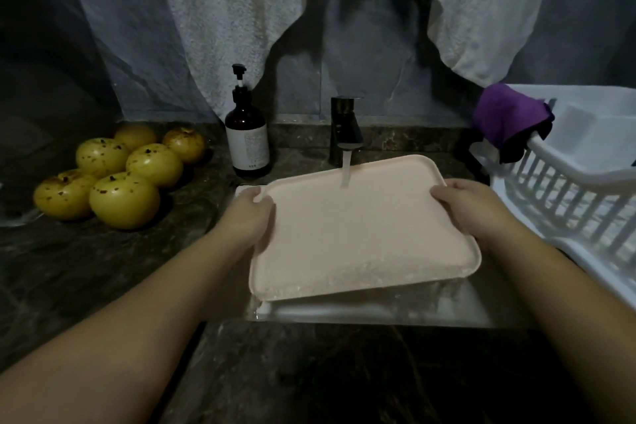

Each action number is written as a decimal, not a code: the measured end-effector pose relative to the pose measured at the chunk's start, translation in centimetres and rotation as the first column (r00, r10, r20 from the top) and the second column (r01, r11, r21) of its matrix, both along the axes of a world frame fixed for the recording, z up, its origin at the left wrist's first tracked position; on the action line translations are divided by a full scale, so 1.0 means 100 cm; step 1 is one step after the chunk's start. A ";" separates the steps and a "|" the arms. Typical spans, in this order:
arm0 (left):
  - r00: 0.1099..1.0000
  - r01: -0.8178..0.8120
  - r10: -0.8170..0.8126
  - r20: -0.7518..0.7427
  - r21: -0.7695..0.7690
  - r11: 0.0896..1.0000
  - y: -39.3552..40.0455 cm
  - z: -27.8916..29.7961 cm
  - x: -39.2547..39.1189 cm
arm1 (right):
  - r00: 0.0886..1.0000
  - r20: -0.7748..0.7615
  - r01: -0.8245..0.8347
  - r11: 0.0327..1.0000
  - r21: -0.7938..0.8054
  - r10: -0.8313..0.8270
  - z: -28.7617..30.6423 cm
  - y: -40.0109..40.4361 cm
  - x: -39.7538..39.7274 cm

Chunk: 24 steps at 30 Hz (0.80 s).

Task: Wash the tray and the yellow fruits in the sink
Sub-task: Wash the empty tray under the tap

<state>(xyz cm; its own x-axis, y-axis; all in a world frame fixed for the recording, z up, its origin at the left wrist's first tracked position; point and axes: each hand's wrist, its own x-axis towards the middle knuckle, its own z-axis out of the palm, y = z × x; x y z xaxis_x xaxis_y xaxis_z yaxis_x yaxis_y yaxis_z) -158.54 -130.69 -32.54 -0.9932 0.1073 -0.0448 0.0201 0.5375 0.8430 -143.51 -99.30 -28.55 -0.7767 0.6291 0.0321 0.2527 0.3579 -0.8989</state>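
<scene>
A pale pink rectangular tray (358,234) is held over the sink (378,311), tilted with its near edge lower. My left hand (249,213) grips its left edge and my right hand (471,208) grips its right edge. Water runs from the black tap (345,129) onto the far part of the tray and pools along the near rim. Several yellow fruits (117,175) with brown specks lie in a cluster on the dark counter at the left, apart from both hands.
A brown pump bottle (247,134) stands left of the tap. A white dish rack (578,182) with a purple cloth (509,117) over its corner sits at the right. White towels (237,10) hang on the wall behind. Dark marble counter (86,272) surrounds the sink.
</scene>
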 end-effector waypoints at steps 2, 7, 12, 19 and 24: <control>0.995 0.073 -0.081 -0.056 -0.126 0.989 0.006 -0.001 0.004 | 1.000 -0.001 0.009 0.998 0.067 -0.009 0.006 0.002 0.003; 0.898 0.264 -0.402 -0.178 -0.513 0.817 0.034 0.003 0.016 | 1.000 0.026 -0.004 0.998 0.067 0.003 0.007 -0.003 0.005; 0.917 0.313 -0.399 -0.027 -0.572 0.758 0.082 0.005 0.030 | 1.000 0.025 0.018 0.999 0.028 -0.018 0.008 -0.006 0.005; 0.752 0.469 -0.644 -0.138 -0.576 0.670 0.171 0.012 0.080 | 0.998 0.037 -0.046 0.999 -0.030 0.047 0.002 -0.025 0.001; 0.711 0.503 -0.691 -0.127 -0.595 0.627 0.159 0.007 0.069 | 0.997 0.047 -0.057 0.994 -0.093 0.061 0.001 -0.022 0.003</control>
